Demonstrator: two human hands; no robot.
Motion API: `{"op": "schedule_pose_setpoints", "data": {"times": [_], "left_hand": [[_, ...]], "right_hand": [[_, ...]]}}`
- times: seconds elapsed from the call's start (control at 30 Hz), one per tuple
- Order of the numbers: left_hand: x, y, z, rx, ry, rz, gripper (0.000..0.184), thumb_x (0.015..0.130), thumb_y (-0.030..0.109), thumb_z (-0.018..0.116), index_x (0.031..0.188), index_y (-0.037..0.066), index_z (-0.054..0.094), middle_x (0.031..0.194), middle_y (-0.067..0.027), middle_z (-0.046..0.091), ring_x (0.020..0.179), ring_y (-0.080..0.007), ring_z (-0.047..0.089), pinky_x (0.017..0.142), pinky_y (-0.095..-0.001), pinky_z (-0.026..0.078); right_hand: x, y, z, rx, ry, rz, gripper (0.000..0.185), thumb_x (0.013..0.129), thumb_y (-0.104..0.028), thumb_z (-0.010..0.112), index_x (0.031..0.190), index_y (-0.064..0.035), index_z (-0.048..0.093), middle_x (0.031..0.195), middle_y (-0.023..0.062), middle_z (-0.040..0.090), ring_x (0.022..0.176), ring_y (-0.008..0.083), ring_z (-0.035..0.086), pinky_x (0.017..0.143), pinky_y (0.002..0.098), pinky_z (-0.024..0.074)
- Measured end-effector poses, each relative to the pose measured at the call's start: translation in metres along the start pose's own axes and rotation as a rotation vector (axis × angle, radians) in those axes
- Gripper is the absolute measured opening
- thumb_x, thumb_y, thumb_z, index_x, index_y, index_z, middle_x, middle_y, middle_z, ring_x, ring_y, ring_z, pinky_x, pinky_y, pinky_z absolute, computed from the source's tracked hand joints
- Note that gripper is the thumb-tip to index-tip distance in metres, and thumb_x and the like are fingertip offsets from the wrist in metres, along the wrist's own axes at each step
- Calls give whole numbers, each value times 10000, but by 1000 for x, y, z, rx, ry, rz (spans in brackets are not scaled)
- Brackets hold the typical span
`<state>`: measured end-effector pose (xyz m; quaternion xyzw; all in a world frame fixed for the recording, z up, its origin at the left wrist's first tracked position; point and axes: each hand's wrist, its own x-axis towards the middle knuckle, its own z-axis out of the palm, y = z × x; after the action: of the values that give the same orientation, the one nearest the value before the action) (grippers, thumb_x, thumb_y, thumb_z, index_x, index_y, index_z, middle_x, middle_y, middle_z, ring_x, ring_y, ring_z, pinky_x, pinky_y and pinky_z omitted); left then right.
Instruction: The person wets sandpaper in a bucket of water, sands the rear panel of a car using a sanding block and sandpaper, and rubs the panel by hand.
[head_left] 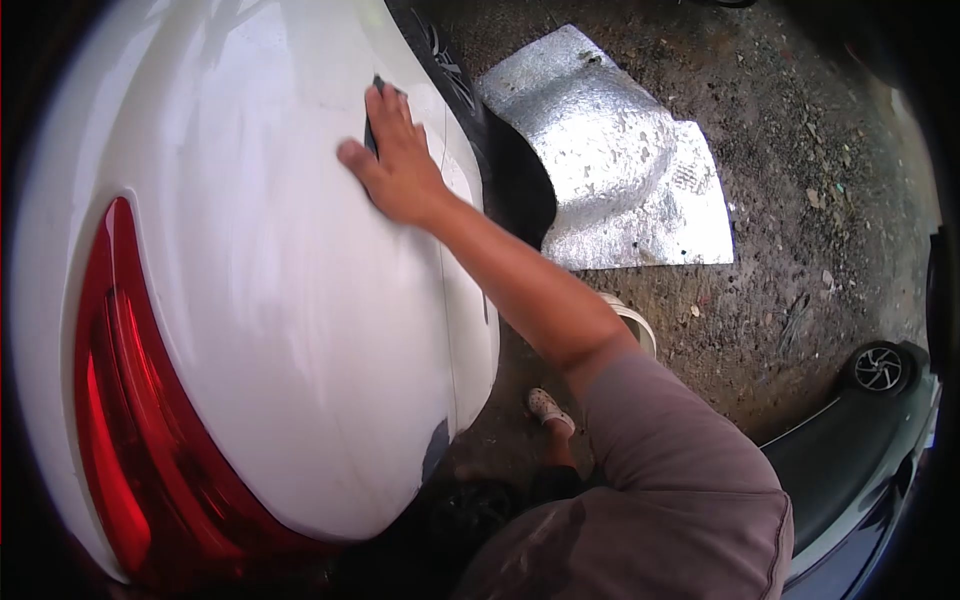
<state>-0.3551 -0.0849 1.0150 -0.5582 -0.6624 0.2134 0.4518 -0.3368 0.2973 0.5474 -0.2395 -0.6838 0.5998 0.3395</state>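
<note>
My right hand [402, 160] lies palm down on the white car's rear side panel [290, 270], fingers pointing away from me and thumb spread out to the left. Under the fingers is a dark sanding pad [371, 138], pressed against the paint; only its edges show, so its exact make is hard to tell. Whitish, cloudy streaks mark the panel around and below the hand. A red tail light [165, 440] curves along the panel's left side. My left hand is out of view.
A silver foil sheet [630, 160] lies on the dirt ground beside the car's wheel [450, 65]. A white bucket [640, 325] is partly hidden behind my forearm. My foot wears a light clog [547, 408]. Another car [850, 455] stands at lower right.
</note>
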Motion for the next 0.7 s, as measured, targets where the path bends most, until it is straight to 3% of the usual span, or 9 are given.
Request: {"op": "schedule_pose_setpoints", "data": {"times": [0.1,0.2,0.3,0.33,0.4,0.5,0.53,0.63,0.7], "left_hand": [[-4,-3,1,8,34,-19,676,1192,277,188,1185,-111,742,1199,-279,757,1236,-481,684,1223,-666,420],[6,4,-3,-2,-12,48,675,1192,286,198,1198,-120,738,1240,-283,745,1244,-492,684,1184,-655,468],[3,2,3,69,82,126,653,1194,296,219,1238,-122,719,1219,-288,746,1199,-467,711,1150,-636,510],[2,2,2,69,87,134,653,1194,296,219,1238,-122,719,1219,-288,746,1199,-467,711,1150,-636,510],[-2,4,2,-86,75,-100,609,1193,292,257,1286,-124,692,1169,-291,757,1156,-444,730,1130,-624,534],[0,8,12,-90,171,-102,572,1192,287,285,1317,-109,679,1113,-287,771,1148,-416,741,1101,-626,555],[-5,6,15,-82,170,-93,572,1192,287,285,1317,-109,679,1113,-287,771,1148,-416,741,1101,-626,555],[1,2,12,172,334,104,557,1189,280,300,1300,-94,697,1148,-260,780,1160,-408,748,1068,-631,577],[23,20,-6,45,33,62,522,1182,250,318,1241,-79,720,1123,-229,793,1109,-394,769,1052,-637,588]], "right_hand": [[-122,-15,7,25,-112,-71,1128,1028,-769,493,1745,-3,80,1796,330,54,1676,499,-8,1300,683,37],[-75,-12,6,-73,-54,-173,1146,1019,-784,496,1744,-1,78,1800,320,53,1676,497,-3,1310,663,43],[37,-13,-5,-35,17,-60,1137,1015,-803,478,1751,-27,90,1819,256,92,1688,447,19,1335,614,63],[35,-14,1,-32,25,-58,1137,1015,-803,478,1751,-27,90,1819,256,92,1688,447,19,1335,614,63],[13,-26,9,-75,44,-180,1138,1010,-805,481,1747,-18,115,1812,266,117,1680,475,27,1332,621,68],[-66,-60,9,-144,-87,-378,1139,994,-825,485,1745,-31,163,1804,274,142,1662,530,60,1295,712,67],[-49,-54,5,-248,-111,-390,1152,1005,-813,481,1727,25,160,1790,300,155,1662,530,52,1289,729,39],[64,-36,-5,-161,72,-187,1093,1034,-764,478,1706,55,210,1783,288,202,1672,486,76,1325,659,55],[84,-37,0,-52,127,-127,1096,1035,-758,482,1691,82,224,1781,286,213,1673,473,89,1335,631,84]]}}
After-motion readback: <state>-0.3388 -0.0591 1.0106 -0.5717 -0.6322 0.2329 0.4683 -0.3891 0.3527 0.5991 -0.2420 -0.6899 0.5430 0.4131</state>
